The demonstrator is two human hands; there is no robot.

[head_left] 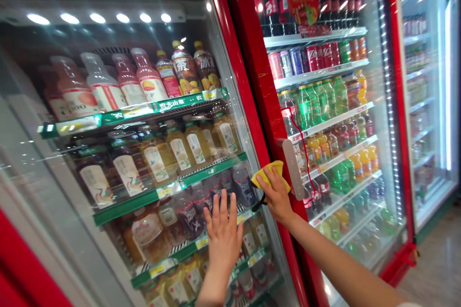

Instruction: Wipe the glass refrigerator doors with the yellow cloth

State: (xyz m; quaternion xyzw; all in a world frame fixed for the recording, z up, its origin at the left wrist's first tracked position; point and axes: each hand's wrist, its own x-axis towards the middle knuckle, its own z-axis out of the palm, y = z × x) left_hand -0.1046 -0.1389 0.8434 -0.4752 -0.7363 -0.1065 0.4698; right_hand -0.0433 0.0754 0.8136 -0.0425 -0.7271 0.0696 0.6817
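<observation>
My left hand is open, fingers spread and palm toward the glass door of a red drinks fridge. Whether the palm touches the glass, I cannot tell. Up and to the right, my right hand holds a yellow cloth against the red door frame. The cloth bunches out around the fingers, and a dark strap hangs below it. Just right of that hand is a grey door handle.
Bottled drinks stand on green-edged shelves behind the glass. A second fridge on the right holds cans and green bottles. A red cord hangs by the handle. Another lit fridge and tiled floor lie further right.
</observation>
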